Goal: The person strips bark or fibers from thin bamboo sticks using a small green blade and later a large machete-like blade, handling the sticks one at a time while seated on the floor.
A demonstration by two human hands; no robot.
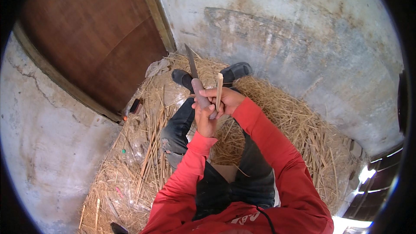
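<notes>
Fingers of my left hand (206, 119) curl tight around brown handle (197, 86) of knife, blade (191, 63) aimed toward 11 o'clock. My right hand (231, 99) grips pale wooden strip (219, 87), tip toward 12 o'clock, thumb over handle. Dark shoes (237, 70) beyond near 12 o'clock; loose straw (286, 115) heaped toward 3; brown door (95, 39) at 10.

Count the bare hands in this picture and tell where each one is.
2. The left hand is at the knife handle; the right hand is to its right, by the pale wooden strip. Some fingers are partly hidden, but both hands show.
</notes>
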